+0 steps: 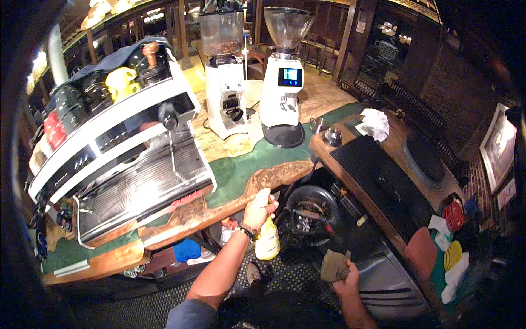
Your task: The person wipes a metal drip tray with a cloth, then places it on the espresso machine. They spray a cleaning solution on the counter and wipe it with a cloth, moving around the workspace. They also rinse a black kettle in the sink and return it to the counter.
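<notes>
My left hand [255, 214] grips a yellow spray bottle [268, 242] around its neck, just off the front edge of the counter. The bottle's white trigger head [261, 198] sticks up past my fingers. Lower on the right, a folded grey-brown cloth [335, 265] is held in my right hand [348, 279], above the dark floor mat. A black trash bin [291, 204] with litter inside stands beyond the two hands. To the left of my left hand, the white espresso machine [135, 172] rests on the counter.
Two white coffee grinders [227, 94] stand at the back of the wood-and-green counter [234, 172]. A crumpled white cloth [374, 123] and a small metal pitcher [317, 126] lie farther right. Yellow plates [453, 256] and red saucers [453, 216] sit on the right-hand counter.
</notes>
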`<state>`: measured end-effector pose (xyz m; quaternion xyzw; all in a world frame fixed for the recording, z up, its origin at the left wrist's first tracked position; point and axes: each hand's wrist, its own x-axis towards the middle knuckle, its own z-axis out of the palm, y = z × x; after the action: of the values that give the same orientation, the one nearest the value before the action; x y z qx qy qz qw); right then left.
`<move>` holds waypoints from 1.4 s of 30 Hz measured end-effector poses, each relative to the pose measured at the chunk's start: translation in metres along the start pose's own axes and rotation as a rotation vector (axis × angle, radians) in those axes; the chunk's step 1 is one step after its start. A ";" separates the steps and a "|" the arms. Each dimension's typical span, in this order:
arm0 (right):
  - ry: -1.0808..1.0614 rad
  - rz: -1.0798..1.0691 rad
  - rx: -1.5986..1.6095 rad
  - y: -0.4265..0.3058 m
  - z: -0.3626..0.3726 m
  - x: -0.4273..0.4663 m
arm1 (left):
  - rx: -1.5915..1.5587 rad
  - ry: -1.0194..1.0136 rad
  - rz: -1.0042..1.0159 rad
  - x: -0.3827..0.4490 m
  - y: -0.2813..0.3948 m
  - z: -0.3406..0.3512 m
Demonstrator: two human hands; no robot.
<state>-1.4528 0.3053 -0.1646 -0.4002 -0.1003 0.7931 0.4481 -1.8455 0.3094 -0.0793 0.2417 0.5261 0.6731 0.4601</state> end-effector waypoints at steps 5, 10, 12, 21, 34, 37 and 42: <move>-0.093 -0.076 -0.033 -0.002 0.074 0.035 | 0.071 0.060 -0.160 0.091 0.006 -0.008; -0.036 -0.221 -0.249 0.003 0.148 0.088 | 0.010 0.079 -0.184 0.120 0.003 -0.025; -0.062 -0.381 -0.403 0.010 0.180 0.131 | -0.001 0.086 -0.228 0.119 0.003 -0.034; -0.623 -1.137 -1.848 0.087 0.343 0.286 | -0.159 0.257 -0.211 0.081 0.015 -0.073; -0.356 -1.402 -2.018 0.041 0.351 0.334 | -0.209 0.363 -0.216 0.087 0.047 -0.062; -0.972 -1.301 -1.861 0.066 0.348 0.317 | -0.272 0.347 -0.236 0.109 0.054 -0.062; -1.000 -1.154 -1.841 0.040 0.335 0.300 | -0.361 0.389 -0.237 0.146 0.060 -0.072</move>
<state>-1.8045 0.5862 -0.1282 -0.1139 -0.9588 0.1730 0.1943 -1.9929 0.4002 -0.0699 -0.0410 0.5008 0.7310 0.4617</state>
